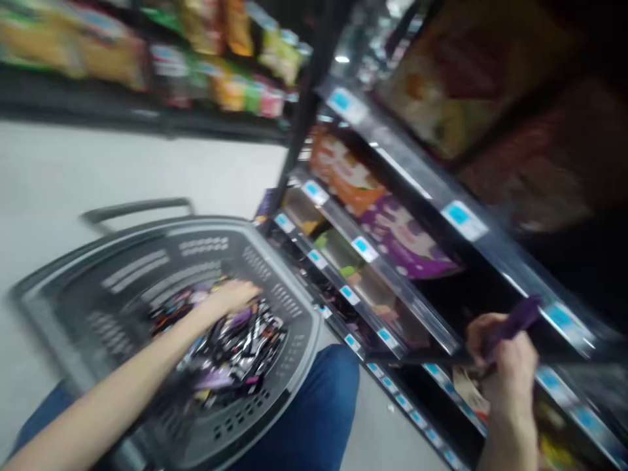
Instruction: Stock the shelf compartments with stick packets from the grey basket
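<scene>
A grey plastic shopping basket (294, 366) stands between my knees with a pile of small wrapped packets (245, 340) at its bottom, purple, black and silver. My left hand (235, 296) reaches down into it and touches the pile; motion blur and the angle hide what its fingers do. At the right, my right hand (507, 350) is closed around a small purple packet (520, 317), in front of the shelf's price rail. The print on the packets is too smeared to read.
Shelves (402, 176) with price tags slope along the right, holding an orange bag (343, 173) and a purple bag (409, 239). Across the pale floor (235, 173), another rack of colourful bags (98, 49) stands at the upper left. The basket's handle (137, 208) sticks out at its far side.
</scene>
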A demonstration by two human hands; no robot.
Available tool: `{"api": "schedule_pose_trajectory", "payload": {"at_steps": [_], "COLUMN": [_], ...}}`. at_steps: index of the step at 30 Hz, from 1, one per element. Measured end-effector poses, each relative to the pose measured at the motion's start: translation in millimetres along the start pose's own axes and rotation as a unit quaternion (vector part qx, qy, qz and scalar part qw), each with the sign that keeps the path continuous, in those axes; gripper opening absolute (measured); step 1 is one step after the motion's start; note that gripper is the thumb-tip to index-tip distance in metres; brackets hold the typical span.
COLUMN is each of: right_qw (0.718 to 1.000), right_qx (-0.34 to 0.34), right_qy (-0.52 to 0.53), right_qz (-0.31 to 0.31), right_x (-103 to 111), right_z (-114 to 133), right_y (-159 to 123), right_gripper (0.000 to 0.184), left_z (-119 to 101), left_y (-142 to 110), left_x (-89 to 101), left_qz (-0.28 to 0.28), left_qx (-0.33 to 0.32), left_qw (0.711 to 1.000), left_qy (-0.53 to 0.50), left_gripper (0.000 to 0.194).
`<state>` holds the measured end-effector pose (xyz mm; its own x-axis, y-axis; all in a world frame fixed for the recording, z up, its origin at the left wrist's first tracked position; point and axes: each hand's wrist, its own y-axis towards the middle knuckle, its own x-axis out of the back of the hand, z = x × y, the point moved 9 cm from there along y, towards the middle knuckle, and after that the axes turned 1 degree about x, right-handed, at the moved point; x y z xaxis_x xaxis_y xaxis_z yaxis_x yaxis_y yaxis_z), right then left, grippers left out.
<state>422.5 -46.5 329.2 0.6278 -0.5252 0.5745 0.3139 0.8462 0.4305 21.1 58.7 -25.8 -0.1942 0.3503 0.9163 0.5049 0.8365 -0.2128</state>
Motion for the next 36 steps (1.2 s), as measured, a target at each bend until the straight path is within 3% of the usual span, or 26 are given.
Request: {"api": "schedule_pose_trajectory", "payload": {"at_steps": [2,4,6,8,10,13,18,22,26,28,32,33,36], "right_qw": [0.965,0.922,0.862,0.821,0.802,0.788,0.797,0.804,0.793,0.788,0.798,0.802,0.802], "right_qx": [-0.048,-0.075,-0.067,-0.059,-0.075,-0.139,-0.195,-0.213,-0.278,-0.293,-0.292,-0.293,-0.291], "right_qy": [0.142,0.195,0.244,0.292,0.322,0.338,0.344,0.359,0.376,0.378,0.39,0.392,0.414], "right_qz": [0.216,0.325,0.44,0.486,0.498,0.495,0.457,0.423,0.391,0.388,0.354,0.343,0.318], "right_x": [-118.0,-224.3,-322.5,-392.0,-434.9,-464.5,-486.4,-503.2,-504.6,-501.9,-496.6,-496.2,-497.1], "right_z": [2.8,12.2,31.5,47.2,50.2,32.5,4.5,1.6,-1.4,-1.8,-5.3,-6.8,-6.9], "right_y": [-22.2,-51.9,-86.8,-108.8,-119.2,-124.7,-126.2,-138.5,-154.1,-157.0,-145.4,-141.6,-134.0], "right_gripper": [0.056,0.045,0.039,0.04,0.043,0.044,0.047,0.048,0.05,0.049,0.047,0.047,0.042], "left_z": [8.5,22.0,35.6,47.5,60.4,78.6,101.6,97.7,87.5,87.3,90.3,88.9,88.2], "left_y": [1.3,-0.5,-6.4,-13.8,-20.7,-24.9,-24.5,-25.1,-24.9,-26.2,-26.3,-26.0,-25.7], "left_x": [9.7,19.1,29.0,38.0,49.2,60.6,62.0,64.5,76.1,84.9,79.6,76.1,65.9], "left_qz": [0.01,-0.015,-0.056,-0.086,-0.117,-0.134,-0.133,-0.157,-0.19,-0.223,-0.203,-0.188,-0.155], "left_qx": [0.031,0.056,0.082,0.1,0.118,0.128,0.147,0.126,0.086,0.07,0.066,0.066,0.08], "left_qw": [0.999,0.998,0.995,0.991,0.986,0.983,0.98,0.979,0.97,0.938,0.811,0.799,0.814], "left_qy": [0.006,-0.009,-0.013,-0.006,-0.002,0.002,-0.01,-0.039,-0.125,-0.255,-0.545,-0.567,-0.555], "left_gripper": [0.027,0.027,0.027,0.028,0.028,0.03,0.03,0.031,0.03,0.032,0.037,0.036,0.041]}}
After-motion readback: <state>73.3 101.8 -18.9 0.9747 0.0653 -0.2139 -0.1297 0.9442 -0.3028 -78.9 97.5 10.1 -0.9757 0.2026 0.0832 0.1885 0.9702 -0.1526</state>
